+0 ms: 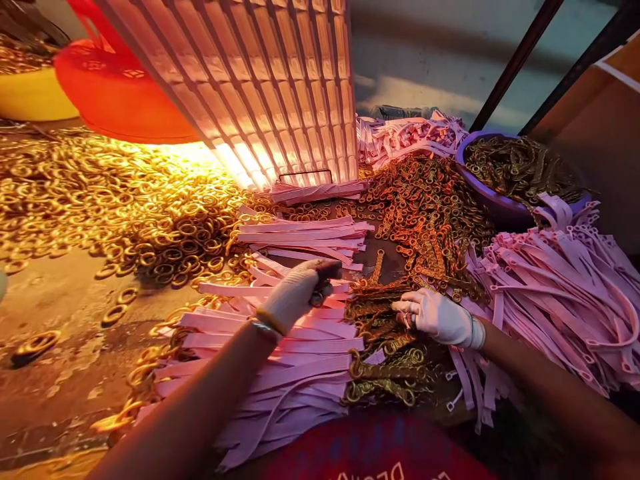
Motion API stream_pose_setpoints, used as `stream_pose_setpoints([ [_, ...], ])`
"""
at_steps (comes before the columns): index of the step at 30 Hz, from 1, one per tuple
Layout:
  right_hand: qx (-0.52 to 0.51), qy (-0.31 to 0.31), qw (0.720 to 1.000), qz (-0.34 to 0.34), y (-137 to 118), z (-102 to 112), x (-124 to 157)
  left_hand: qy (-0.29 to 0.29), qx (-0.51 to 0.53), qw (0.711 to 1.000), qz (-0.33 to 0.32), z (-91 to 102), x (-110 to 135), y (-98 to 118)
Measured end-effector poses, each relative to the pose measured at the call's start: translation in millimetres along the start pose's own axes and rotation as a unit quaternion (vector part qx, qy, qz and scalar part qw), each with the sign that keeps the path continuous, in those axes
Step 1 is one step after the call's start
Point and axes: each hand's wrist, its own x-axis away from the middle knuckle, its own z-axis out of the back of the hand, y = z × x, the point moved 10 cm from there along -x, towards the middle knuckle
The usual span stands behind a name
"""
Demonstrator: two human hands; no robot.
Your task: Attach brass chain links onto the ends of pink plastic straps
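My left hand [296,293], in a pale glove with dark fingertips, is above a row of flat pink straps [320,347]. Its fingers are curled in, and whatever they hold is hidden. To the right, my white-gloved right hand [436,319] is over brass-coloured chain pieces [370,308] that lie along the straps' right ends. The fingers of that hand are bent together by the chain pieces, but I cannot make out what is between them. Gold rings [143,370] show at the straps' left ends.
Loose gold rings [175,250] are heaped at left. More chain pieces [430,207] lie heaped behind my right hand, near a purple basin [473,183] of metal pieces. Pink looped straps [560,293] pile up at right. A ribbed translucent panel [270,87] and a red chair [115,93] stand behind.
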Motion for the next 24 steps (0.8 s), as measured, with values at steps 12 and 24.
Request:
stream_pose_setpoints([
  [12,-0.533,0.322,0.714,-0.321,55.9,69.2,55.5,0.027,0.021,0.999,0.032,20.5,-18.7,-26.1],
  [24,-0.367,0.161,0.88,-0.257,20.1,3.0,-110.4,-0.124,0.177,0.976,-0.036,-26.8,36.1,-5.9],
])
